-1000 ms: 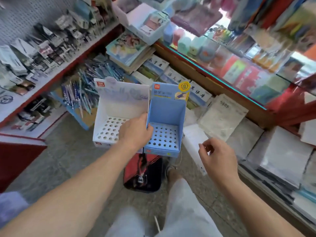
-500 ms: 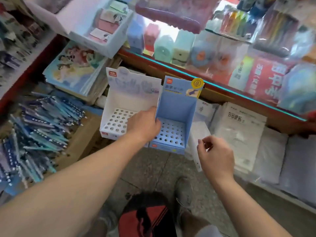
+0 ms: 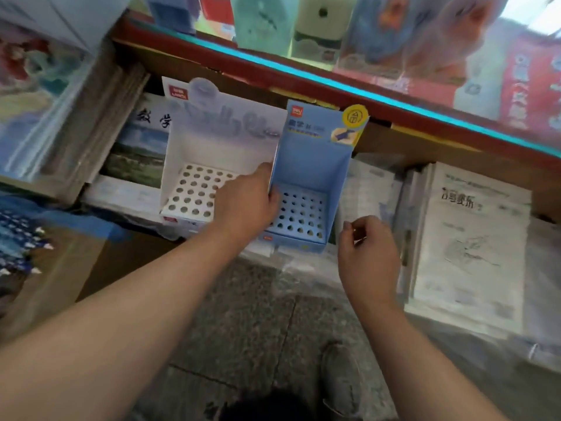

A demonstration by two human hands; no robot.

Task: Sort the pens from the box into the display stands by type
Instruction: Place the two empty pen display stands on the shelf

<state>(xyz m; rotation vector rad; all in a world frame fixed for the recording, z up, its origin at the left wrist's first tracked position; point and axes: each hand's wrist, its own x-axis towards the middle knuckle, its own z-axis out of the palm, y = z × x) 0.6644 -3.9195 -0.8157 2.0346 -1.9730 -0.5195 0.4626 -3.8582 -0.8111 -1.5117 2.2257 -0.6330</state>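
Observation:
Two empty cardboard display stands with perforated floors are held side by side: a white stand [image 3: 194, 165] on the left and a blue stand [image 3: 312, 165] on the right. My left hand [image 3: 247, 205] grips both where their walls meet, thumb inside the blue one. They hang just above a low shelf of stacked booklets. My right hand [image 3: 367, 253] hovers to the right of the blue stand, fingers curled, nothing visible in it. A cardboard box of blue pens [image 3: 21, 247] lies at the far left, blurred.
Stacks of exercise books [image 3: 142, 147] lie under the stands, and wrapped paper packs [image 3: 470, 238] lie to the right. A red shelf edge [image 3: 303, 77] with boxed goods runs above. My shoe [image 3: 340, 378] stands on the grey floor below.
The view has closed in on the low shelf. My left hand has carried both stands down and forward over the stacked booklets. My right hand has kept its place beside the blue stand.

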